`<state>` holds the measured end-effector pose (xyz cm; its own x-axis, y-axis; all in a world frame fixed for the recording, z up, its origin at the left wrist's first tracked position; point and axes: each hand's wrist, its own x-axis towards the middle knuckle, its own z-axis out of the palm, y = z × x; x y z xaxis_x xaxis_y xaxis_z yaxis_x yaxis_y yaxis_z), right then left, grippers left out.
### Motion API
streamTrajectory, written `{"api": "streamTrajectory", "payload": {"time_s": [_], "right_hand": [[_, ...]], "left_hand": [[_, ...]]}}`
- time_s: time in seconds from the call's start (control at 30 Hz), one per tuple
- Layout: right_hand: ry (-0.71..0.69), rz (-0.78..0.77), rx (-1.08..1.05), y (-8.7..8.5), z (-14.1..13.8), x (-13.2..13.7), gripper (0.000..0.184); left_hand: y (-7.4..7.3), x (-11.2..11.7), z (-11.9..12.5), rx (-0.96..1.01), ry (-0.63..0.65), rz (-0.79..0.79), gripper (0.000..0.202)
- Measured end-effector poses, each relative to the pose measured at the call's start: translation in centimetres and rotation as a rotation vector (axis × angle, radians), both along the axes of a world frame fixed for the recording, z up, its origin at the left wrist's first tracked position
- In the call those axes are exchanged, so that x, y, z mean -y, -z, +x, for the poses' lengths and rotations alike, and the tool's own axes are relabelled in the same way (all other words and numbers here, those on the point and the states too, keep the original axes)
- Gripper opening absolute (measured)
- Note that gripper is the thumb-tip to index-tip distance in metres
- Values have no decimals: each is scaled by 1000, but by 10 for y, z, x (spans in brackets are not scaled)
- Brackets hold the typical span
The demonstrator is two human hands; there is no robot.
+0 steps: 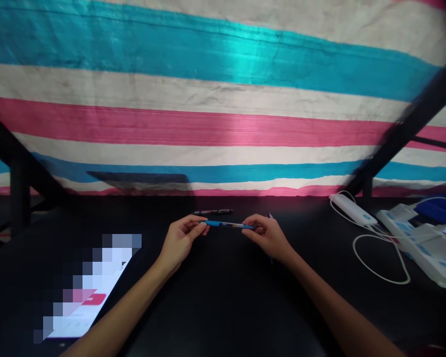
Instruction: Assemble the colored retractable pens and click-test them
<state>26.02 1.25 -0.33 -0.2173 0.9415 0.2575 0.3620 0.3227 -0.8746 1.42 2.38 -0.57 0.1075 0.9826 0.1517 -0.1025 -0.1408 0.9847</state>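
Note:
A blue pen [230, 225] with a clear barrel lies level in the air between my two hands, above the black table. My left hand [184, 239] pinches its blue left end between thumb and fingers. At the other end, my right hand [268, 235] is closed on the pen's tip end, which the fingers partly cover. Just behind the pen, a dark pen [223, 211] rests on the table. Another thin pen-like item [269, 215] shows partly behind my right hand, mostly hidden by it.
To the left is a lit screen [92, 299], partly blurred out. A white power strip [419, 245] with plugs, a white power bank-like device [353, 209] and a looped white cable [381, 283] lie at the right. Behind the black table [208, 307] hangs a striped sheet [223, 129].

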Motion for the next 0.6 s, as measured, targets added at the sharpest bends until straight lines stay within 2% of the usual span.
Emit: {"api": "streamTrajectory", "payload": {"time_s": [0.03,0.17,0.23,0.27,0.37,0.47,0.6], "right_hand": [[-3,-3,28,-1,0,1,20],[-13,-55,38,-3,0,1,42],[-6,-58,-20,-4,1,1,31],[-5,-31,-31,-4,2,1,25],[3,167,79,-4,3,2,38],[62,345,217,-4,2,4,21],[115,396,253,-5,0,5,17]], "left_hand": [[0,0,0,-2,-2,3,15],[-1,2,2,-38,7,29,16],[-2,3,2,-49,7,30,15],[-2,2,2,-47,5,28,15],[-2,0,-2,-14,5,-4,13],[0,-2,-5,39,40,-74,16],[0,-1,-4,57,64,-101,18]]}}
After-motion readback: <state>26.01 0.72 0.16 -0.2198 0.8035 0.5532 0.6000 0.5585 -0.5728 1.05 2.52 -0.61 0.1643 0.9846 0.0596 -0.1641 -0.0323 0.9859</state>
